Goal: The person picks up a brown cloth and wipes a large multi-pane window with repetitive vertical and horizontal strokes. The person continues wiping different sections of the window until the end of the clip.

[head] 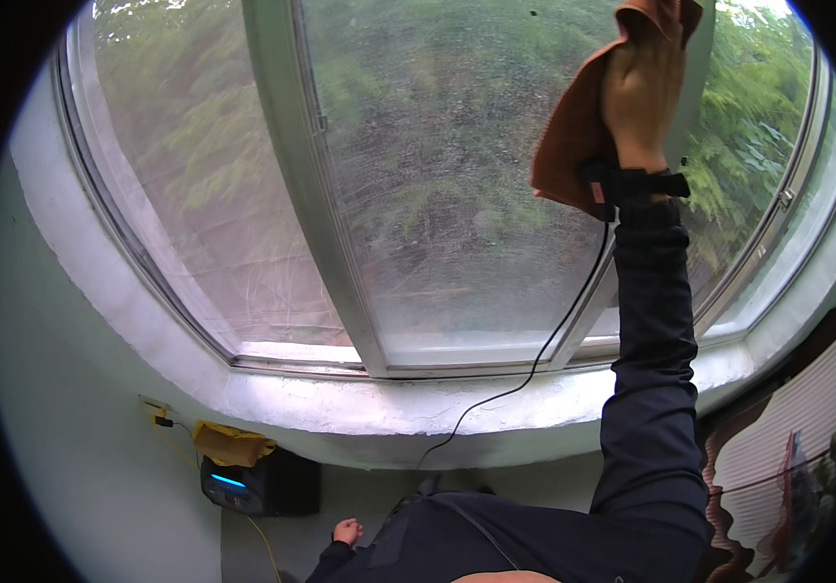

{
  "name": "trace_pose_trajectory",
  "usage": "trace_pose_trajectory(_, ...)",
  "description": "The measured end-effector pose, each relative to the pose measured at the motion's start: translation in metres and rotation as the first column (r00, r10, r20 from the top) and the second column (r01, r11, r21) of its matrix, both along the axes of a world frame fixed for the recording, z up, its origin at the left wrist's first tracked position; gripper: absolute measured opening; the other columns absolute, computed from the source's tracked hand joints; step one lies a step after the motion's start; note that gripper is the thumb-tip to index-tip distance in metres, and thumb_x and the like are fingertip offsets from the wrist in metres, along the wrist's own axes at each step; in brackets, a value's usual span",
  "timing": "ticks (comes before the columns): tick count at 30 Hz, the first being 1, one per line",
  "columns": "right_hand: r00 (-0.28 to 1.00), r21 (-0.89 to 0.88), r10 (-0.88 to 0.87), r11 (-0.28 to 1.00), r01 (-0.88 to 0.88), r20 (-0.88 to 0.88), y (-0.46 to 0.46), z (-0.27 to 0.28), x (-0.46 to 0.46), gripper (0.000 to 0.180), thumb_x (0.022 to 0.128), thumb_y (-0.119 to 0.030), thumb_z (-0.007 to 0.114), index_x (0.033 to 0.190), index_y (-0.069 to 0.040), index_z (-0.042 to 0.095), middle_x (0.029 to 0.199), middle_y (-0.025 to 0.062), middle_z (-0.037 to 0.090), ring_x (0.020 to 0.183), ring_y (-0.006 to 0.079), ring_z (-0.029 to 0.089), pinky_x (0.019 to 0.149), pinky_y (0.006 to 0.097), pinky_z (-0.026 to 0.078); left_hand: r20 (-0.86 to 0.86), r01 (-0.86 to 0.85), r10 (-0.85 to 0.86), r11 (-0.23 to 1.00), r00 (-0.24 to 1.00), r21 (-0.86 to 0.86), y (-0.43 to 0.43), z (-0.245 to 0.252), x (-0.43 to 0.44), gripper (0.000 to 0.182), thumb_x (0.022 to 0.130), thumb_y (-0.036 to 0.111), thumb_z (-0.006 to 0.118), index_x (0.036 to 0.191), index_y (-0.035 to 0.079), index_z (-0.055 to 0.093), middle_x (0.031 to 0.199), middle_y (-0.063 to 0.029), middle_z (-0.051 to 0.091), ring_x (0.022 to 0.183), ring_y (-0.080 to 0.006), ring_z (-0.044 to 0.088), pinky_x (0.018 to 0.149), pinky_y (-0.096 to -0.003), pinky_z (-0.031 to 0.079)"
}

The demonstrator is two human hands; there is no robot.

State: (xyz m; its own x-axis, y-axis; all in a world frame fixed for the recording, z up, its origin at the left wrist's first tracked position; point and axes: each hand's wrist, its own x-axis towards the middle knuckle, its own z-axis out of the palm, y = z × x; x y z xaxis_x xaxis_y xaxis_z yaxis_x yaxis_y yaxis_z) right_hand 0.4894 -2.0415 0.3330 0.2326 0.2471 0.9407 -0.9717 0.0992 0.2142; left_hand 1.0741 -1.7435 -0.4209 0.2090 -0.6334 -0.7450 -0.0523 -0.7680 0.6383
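My right hand [644,98] is raised high at the upper right, holding a reddish-brown cloth [571,146] against the window's frame and the edge of the middle glass pane [454,197]. Part of the cloth bunches up above the fingers, and the rest hangs to the left of the wrist. A black strap with a small device [596,191] circles that wrist, and a thin black cable runs down from it. Low in the picture, beside my body, my left hand [348,532] hangs with its fingers curled and nothing seen in it. The middle pane looks hazy and speckled.
A white sill [418,408] runs below the window. On the lower left stands a black device [265,484] with a blue light and a yellow bag [232,443] on top. A wall socket [154,407] with a yellow cord is beside it. Patterned curtain-like fabric [775,444] hangs at the right.
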Motion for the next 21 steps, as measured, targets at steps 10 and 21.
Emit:
trace_pose_trajectory(10,0.995,0.077,0.081,0.993,-0.086,0.063,-0.009,-0.002,0.069,0.042,0.100,-0.012,0.046,0.137,0.005,0.053,0.159,0.0203,0.039,0.148,0.0438,0.031,0.123,0.0538,0.025,0.031,-0.016,0.015,1.000,0.999,0.017,0.031,-0.008,0.019,0.038,0.096,0.008,0.058,0.133,-0.001,0.058,0.092,-0.0118,0.072,0.071,-0.0189,0.067,0.061,-0.0318,0.056)
trace_pose_trajectory(21,0.873,0.367,0.486,0.804,-0.467,0.045,-0.029,-0.039,0.273,0.070,0.092,-0.014,0.054,0.156,0.003,0.032,0.163,0.0159,0.034,0.152,0.0363,0.027,0.125,0.0486,0.021,0.069,0.032,-0.031,0.999,0.997,-0.024,0.048,-0.020,0.038,0.038,0.099,0.016,0.057,0.132,-0.002,0.060,0.095,-0.0120,0.074,0.075,-0.0207,0.069,0.065,-0.0339,0.057)
